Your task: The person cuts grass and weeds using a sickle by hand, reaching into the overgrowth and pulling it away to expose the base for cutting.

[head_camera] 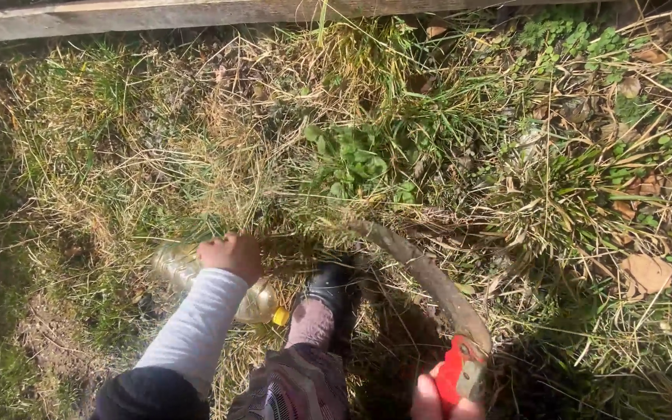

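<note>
Sickle (pixel 429 280) with red handle sits near-right, curved blade arcing left over dry grass (pixel 196 155); right hand (pixel 433 400) grasps the handle. Left hand (pixel 231 257) clenched on grass tuft, above a plastic bottle (pixel 258 303). Black boot (pixel 328 288) between.

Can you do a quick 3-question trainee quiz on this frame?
1. True or false: the left hand is closed on a clump of dry grass.
2. Which tool is in the right hand? A) trowel B) curved sickle with a red handle C) pruning shears
3. Fill in: the clear plastic bottle lying in the grass has a ____ cap.

Key:
1. True. The fist sits at the base of the grass.
2. B. The sickle has a dull curved blade that arcs up toward the left hand.
3. Yellow. The cap is beside the black boot.
</note>
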